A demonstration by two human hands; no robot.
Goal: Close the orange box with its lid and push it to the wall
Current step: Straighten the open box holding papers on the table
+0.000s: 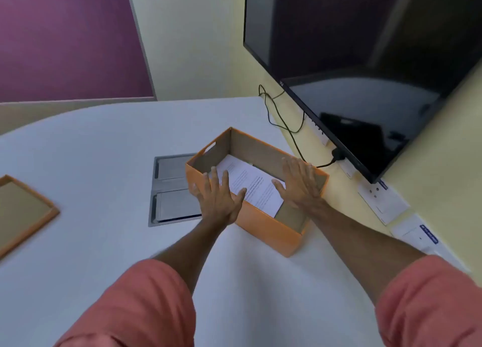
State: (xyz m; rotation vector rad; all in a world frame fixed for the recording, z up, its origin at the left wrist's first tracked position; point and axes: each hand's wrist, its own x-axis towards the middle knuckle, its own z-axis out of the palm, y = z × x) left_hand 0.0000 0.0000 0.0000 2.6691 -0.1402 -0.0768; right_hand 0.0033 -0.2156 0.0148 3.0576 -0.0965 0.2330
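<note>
- Box (263, 224) open on table (104, 151), paper (250, 184) inside.
- Left hand (219, 198), right hand (300, 184): flat, fingers spread over box, gripping nothing.
- Lid (23, 211) far left of box.

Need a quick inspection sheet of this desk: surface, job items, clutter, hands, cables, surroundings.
Surface: white table, with a grey hatch set into it.
Job's things: orange box open, papers inside; lid lies apart at the table's far left edge, inner side up.
Clutter: nothing seen.
Hands: left hand spread open over the box's near rim; right hand spread open over its right end; neither holds anything.
Cables: black cable loops down the wall to a plug.
Surroundings: dark screen on the yellow wall, wall sockets, purple panel.
</note>
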